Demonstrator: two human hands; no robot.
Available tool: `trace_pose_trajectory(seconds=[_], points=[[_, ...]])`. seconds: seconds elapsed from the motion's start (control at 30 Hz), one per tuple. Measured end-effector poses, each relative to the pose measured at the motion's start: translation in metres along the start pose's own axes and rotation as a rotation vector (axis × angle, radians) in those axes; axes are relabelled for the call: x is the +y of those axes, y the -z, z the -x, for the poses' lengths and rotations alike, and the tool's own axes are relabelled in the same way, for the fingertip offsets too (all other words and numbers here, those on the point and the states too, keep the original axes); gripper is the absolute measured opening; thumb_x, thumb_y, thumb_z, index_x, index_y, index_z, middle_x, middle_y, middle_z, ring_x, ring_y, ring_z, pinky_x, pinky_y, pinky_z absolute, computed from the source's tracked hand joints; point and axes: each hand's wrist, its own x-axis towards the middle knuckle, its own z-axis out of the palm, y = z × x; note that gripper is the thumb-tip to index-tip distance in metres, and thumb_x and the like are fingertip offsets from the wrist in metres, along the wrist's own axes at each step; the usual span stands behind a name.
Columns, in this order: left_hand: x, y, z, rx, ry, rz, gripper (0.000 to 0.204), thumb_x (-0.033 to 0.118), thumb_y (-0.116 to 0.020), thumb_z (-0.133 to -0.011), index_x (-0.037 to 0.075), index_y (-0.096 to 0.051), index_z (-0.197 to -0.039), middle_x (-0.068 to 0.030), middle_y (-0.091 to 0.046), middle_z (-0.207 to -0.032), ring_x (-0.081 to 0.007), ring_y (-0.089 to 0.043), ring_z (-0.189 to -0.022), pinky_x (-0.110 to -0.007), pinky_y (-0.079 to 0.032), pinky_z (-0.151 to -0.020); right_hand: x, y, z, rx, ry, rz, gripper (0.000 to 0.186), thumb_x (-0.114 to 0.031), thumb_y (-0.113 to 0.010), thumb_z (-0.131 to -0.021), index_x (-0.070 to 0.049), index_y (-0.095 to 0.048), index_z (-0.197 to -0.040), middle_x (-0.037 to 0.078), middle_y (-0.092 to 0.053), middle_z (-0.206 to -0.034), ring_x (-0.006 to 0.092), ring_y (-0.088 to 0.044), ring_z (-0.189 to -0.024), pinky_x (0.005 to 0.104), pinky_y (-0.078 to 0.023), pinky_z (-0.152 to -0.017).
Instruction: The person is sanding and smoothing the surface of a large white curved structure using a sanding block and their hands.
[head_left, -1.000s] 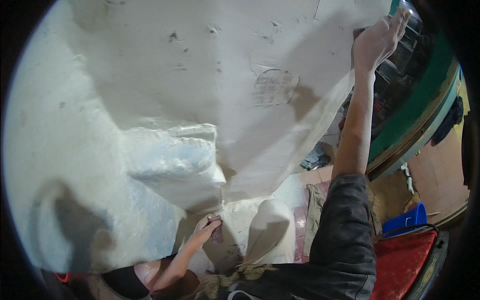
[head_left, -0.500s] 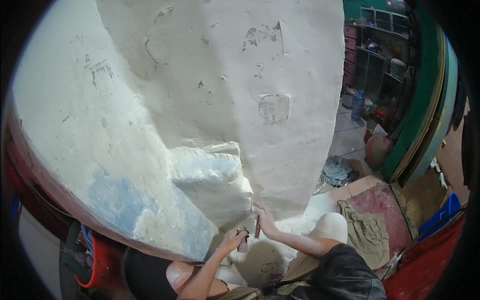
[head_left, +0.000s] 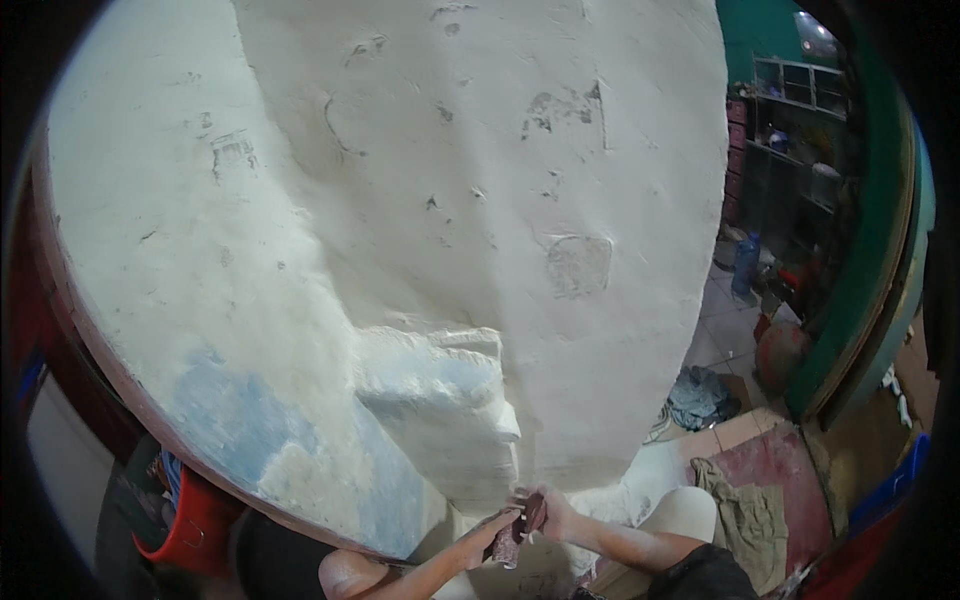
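Observation:
My left hand [head_left: 482, 538] is closed around a short tool with a speckled reddish-brown handle [head_left: 507, 549], which points down toward me. Right against it, my right hand [head_left: 552, 514] grips a flat reddish-brown piece [head_left: 532, 512]; its exact kind is too small to make out. Both hands meet low in front of me, by the foot of a rough, off-white plastered wall [head_left: 590, 350]. Just beyond them is a plastered ledge [head_left: 430, 375] with a bluish patch, at the corner where the wall joins a curved white side surface [head_left: 170, 260].
A red bucket [head_left: 196, 525] stands at the lower left. To the right lie an olive cloth [head_left: 745, 525] on a reddish mat [head_left: 785, 465] and crumpled blue-grey cloth [head_left: 700, 397]. Farther back are a blue bottle [head_left: 745, 263], shelves [head_left: 800, 85] and a green door edge [head_left: 865, 270].
My hands have come together, so the tool and the flat piece now meet. The view has tilted up and turned left slightly, so the wall sits lower and farther right in it.

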Motion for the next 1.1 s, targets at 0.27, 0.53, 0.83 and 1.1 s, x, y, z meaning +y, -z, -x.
trace_pose_trajectory(seconds=[0.27, 0.53, 0.83, 1.1], points=[[-0.02, 0.019, -0.016, -0.047, -0.013, 0.089, 0.035, 0.029, -0.057, -0.088, 0.009, -0.05, -0.116, -0.0026, -0.06, -0.101, -0.0132, -0.059, -0.087, -0.028, -0.048, -0.077, 0.019, 0.015, -0.034, 0.043, -0.112, 0.068, 0.026, -0.019, -0.043, -0.086, -0.002, -0.057, -0.1, 0.012, -0.064, -0.09, 0.0236, -0.061, -0.085, 0.0336, -0.046, -0.085], [-0.003, 0.005, 0.01, -0.148, -0.129, 0.281, 0.022, 0.021, -0.043, -0.091, 0.005, -0.057, -0.097, -0.0086, -0.062, -0.083, -0.0187, -0.059, -0.081, -0.031, -0.046, -0.076, 0.027, 0.017, -0.072, -0.018, -0.128, 0.285, 0.035, -0.025, -0.044, -0.088, -0.001, -0.056, -0.111, 0.01, -0.061, -0.11, 0.0216, -0.056, -0.103, 0.0338, -0.042, -0.094], [-0.003, 0.007, 0.011, -0.136, -0.249, 0.436, 0.02, 0.024, -0.055, -0.087, 0.008, -0.06, -0.097, -0.0044, -0.063, -0.086, -0.0173, -0.059, -0.083, -0.034, -0.047, -0.073, 0.012, -0.039, -0.025, -0.107, -0.096, 0.472, 0.04, -0.028, -0.042, -0.091, -0.006, -0.052, -0.123, 0.008, -0.059, -0.113, 0.0181, -0.056, -0.099, 0.0314, -0.042, -0.09], [0.006, 0.008, 0.018, -0.083, -0.195, 0.471, 0.019, 0.026, -0.058, -0.084, 0.009, -0.06, -0.094, -0.0026, -0.063, -0.084, -0.017, -0.059, -0.081, -0.034, -0.048, -0.07, 0.023, -0.01, -0.044, -0.061, 0.126, 0.89, 0.046, -0.042, -0.038, -0.094, -0.007, -0.057, -0.117, 0.005, -0.064, -0.083, 0.0199, -0.059, -0.067, 0.032, -0.047, -0.065]])
